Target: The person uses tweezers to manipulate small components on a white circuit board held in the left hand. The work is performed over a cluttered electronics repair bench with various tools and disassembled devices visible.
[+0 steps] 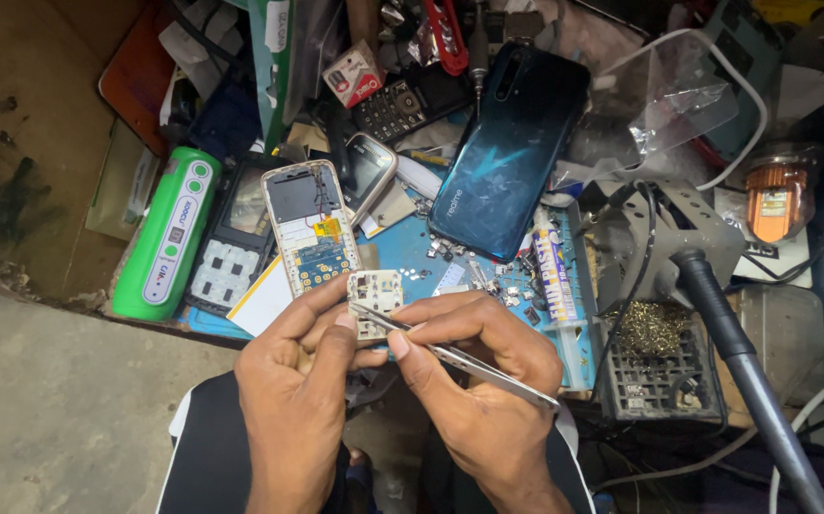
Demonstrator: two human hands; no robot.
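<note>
Left hand (293, 381) raised palm-inward at lower centre, wrist bent slightly, thumb lying along the inner side, fingers curled forward and pinched closed in a tight grip at the tips. Right hand (474, 366) close beside it, touching at the fingertips, knuckles up, thumb and forefinger pressed together in a fine pincer grip, remaining fingers folded beneath. Both forearms rising from the bottom edge, converging toward the middle, wrists near each other above the lap

Left hand (302, 381) holding a small white keypad piece (375, 297), right hand (474, 376) pinching silver tweezers (450, 354) touching it; open phone (308, 224) lying just behind
</note>
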